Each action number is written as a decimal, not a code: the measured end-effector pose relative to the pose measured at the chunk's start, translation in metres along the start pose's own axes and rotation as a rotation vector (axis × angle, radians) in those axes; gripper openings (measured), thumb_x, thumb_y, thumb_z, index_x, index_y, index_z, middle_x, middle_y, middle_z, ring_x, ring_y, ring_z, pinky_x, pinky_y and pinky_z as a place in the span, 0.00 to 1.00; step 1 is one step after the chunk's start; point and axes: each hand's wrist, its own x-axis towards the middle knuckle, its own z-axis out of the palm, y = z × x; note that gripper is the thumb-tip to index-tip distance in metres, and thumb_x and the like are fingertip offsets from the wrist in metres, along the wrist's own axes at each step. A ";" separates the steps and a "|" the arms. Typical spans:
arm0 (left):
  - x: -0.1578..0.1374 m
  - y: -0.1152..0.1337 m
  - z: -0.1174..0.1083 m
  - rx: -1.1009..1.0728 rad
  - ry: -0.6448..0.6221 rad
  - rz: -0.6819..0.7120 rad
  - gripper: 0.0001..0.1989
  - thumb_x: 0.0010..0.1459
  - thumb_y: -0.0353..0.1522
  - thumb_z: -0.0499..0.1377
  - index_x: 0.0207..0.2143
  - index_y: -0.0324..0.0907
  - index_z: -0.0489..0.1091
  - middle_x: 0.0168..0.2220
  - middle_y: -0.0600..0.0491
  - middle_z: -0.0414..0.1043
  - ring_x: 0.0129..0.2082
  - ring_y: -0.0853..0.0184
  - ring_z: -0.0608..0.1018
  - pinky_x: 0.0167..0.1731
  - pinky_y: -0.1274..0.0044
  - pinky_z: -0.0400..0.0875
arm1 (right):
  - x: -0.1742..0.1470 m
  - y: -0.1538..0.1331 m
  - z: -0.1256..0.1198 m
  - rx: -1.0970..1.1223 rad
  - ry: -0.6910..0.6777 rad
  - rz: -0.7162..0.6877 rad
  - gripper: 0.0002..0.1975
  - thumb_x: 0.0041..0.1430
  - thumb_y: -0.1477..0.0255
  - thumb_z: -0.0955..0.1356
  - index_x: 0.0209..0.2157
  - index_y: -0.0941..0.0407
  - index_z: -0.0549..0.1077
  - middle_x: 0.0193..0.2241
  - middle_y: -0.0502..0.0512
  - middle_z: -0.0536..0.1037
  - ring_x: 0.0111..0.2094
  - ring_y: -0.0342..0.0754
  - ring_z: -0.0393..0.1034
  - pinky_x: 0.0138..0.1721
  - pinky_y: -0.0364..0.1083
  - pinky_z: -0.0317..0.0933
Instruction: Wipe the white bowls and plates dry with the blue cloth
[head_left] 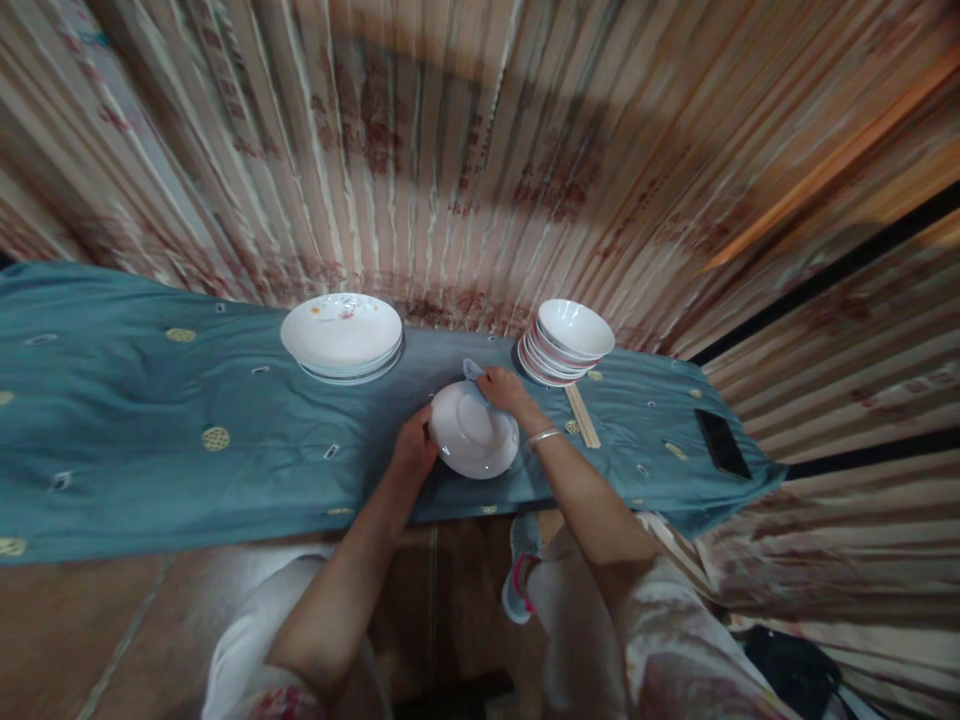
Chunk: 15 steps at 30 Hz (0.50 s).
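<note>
A white plate (pixel 472 445) is held above the table in front of me, tilted, with what looks like its underside and foot ring facing me. My left hand (pixel 415 443) is closed on the plate's left edge, its fingertips hidden behind. At the upper right rim, my right hand (pixel 505 389) is closed on a light bluish-grey cloth (pixel 472 369) and presses it against the plate. A bracelet circles the right wrist.
A stack of white plates (pixel 343 340) stands at the back left, with a stack of bowls (pixel 564 345) at the back right. Wooden chopsticks (pixel 582 417) and a dark phone (pixel 722 444) lie on the teal tablecloth (pixel 262 420). A pleated curtain (pixel 420 180) hangs behind.
</note>
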 end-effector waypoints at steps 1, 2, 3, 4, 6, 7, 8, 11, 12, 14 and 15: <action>0.000 0.000 0.000 0.001 0.001 -0.002 0.11 0.59 0.22 0.56 0.34 0.40 0.78 0.28 0.52 0.80 0.48 0.59 0.81 0.52 0.71 0.74 | -0.003 0.004 0.000 0.018 -0.014 0.029 0.19 0.72 0.70 0.58 0.47 0.60 0.78 0.45 0.66 0.83 0.46 0.55 0.78 0.42 0.45 0.63; 0.000 -0.001 0.000 0.003 0.000 -0.004 0.11 0.59 0.22 0.56 0.35 0.39 0.78 0.28 0.51 0.80 0.48 0.59 0.81 0.53 0.70 0.74 | -0.005 0.007 0.001 0.035 -0.023 0.051 0.19 0.72 0.69 0.58 0.47 0.60 0.78 0.46 0.65 0.82 0.46 0.55 0.78 0.42 0.45 0.63; 0.001 -0.001 -0.001 0.006 -0.002 -0.005 0.11 0.58 0.22 0.56 0.36 0.39 0.78 0.28 0.51 0.80 0.48 0.58 0.81 0.53 0.70 0.74 | -0.009 0.010 0.001 0.052 -0.029 0.068 0.19 0.72 0.69 0.57 0.48 0.59 0.78 0.47 0.65 0.82 0.47 0.54 0.77 0.42 0.44 0.62; 0.002 -0.002 -0.002 0.010 -0.004 -0.003 0.11 0.58 0.22 0.56 0.36 0.39 0.78 0.29 0.50 0.81 0.49 0.58 0.81 0.53 0.69 0.74 | -0.012 0.012 0.001 0.069 -0.033 0.082 0.19 0.72 0.69 0.57 0.48 0.59 0.78 0.47 0.65 0.82 0.48 0.54 0.77 0.42 0.44 0.62; 0.007 -0.005 -0.005 0.024 -0.013 0.018 0.12 0.59 0.23 0.55 0.38 0.39 0.78 0.31 0.49 0.81 0.50 0.57 0.80 0.54 0.69 0.74 | -0.018 0.016 0.002 0.100 -0.038 0.105 0.19 0.72 0.69 0.58 0.49 0.59 0.77 0.48 0.64 0.82 0.49 0.53 0.77 0.43 0.43 0.61; 0.011 -0.006 -0.007 0.037 -0.020 0.035 0.12 0.58 0.24 0.56 0.38 0.40 0.79 0.33 0.49 0.82 0.51 0.57 0.80 0.54 0.68 0.74 | -0.021 0.017 0.003 0.115 -0.039 0.115 0.19 0.72 0.69 0.58 0.49 0.58 0.77 0.48 0.64 0.81 0.49 0.53 0.77 0.43 0.43 0.61; 0.014 -0.008 -0.009 0.054 -0.032 0.057 0.12 0.58 0.24 0.57 0.40 0.40 0.79 0.34 0.48 0.82 0.52 0.57 0.80 0.54 0.68 0.73 | -0.023 0.018 0.003 0.129 -0.039 0.123 0.19 0.72 0.69 0.58 0.50 0.58 0.77 0.49 0.64 0.81 0.49 0.53 0.77 0.43 0.43 0.61; 0.025 -0.012 -0.015 0.107 -0.073 0.085 0.13 0.55 0.26 0.61 0.43 0.43 0.79 0.37 0.49 0.82 0.53 0.55 0.79 0.54 0.67 0.73 | -0.029 0.021 0.004 0.167 -0.036 0.145 0.19 0.72 0.68 0.57 0.50 0.57 0.77 0.49 0.62 0.81 0.49 0.53 0.76 0.43 0.43 0.61; 0.028 -0.014 -0.016 0.110 -0.079 0.083 0.13 0.54 0.26 0.61 0.43 0.43 0.79 0.37 0.49 0.82 0.53 0.55 0.79 0.54 0.67 0.74 | -0.031 0.023 0.004 0.179 -0.034 0.152 0.19 0.72 0.68 0.57 0.50 0.56 0.77 0.49 0.61 0.81 0.49 0.53 0.76 0.43 0.43 0.61; 0.032 -0.016 -0.017 0.101 -0.082 0.077 0.12 0.56 0.26 0.61 0.42 0.42 0.79 0.36 0.49 0.82 0.52 0.56 0.79 0.54 0.67 0.74 | -0.036 0.026 0.006 0.200 -0.026 0.168 0.18 0.72 0.68 0.57 0.50 0.56 0.76 0.48 0.60 0.82 0.49 0.52 0.76 0.43 0.43 0.61; 0.033 -0.017 -0.018 0.094 -0.082 0.074 0.11 0.56 0.26 0.60 0.41 0.41 0.79 0.36 0.49 0.82 0.51 0.56 0.80 0.54 0.67 0.74 | -0.039 0.027 0.007 0.208 -0.020 0.178 0.18 0.72 0.68 0.57 0.49 0.56 0.76 0.47 0.60 0.82 0.49 0.52 0.76 0.43 0.42 0.61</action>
